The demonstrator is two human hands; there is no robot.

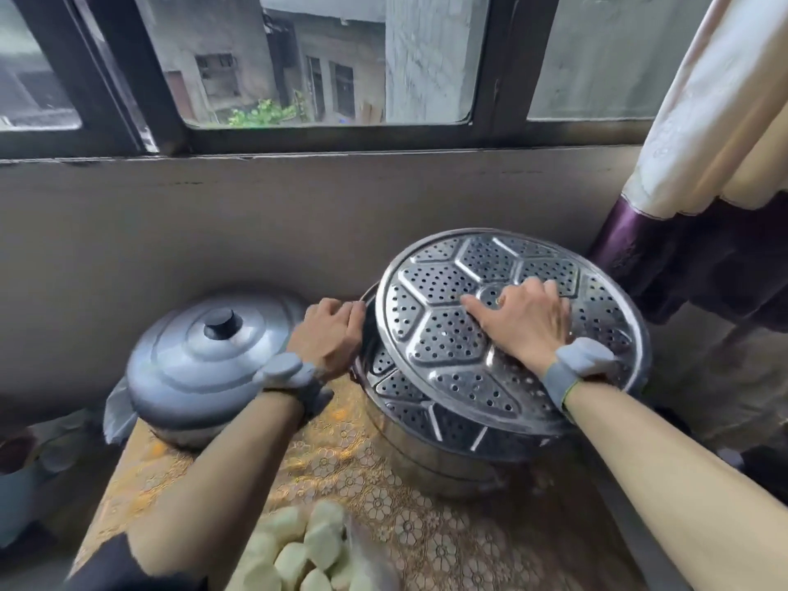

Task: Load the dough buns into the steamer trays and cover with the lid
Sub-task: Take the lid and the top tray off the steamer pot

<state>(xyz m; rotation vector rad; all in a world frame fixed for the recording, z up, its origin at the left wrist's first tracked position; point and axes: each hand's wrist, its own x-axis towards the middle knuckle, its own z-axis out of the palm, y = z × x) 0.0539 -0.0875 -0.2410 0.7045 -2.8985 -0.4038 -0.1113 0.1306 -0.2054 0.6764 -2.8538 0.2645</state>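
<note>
Two steamer trays (443,347), one lid (200,356), two hands (330,334), around ten dough buns (294,558)

No text, label, brand, number or sign can be read anywhere in the frame.
</note>
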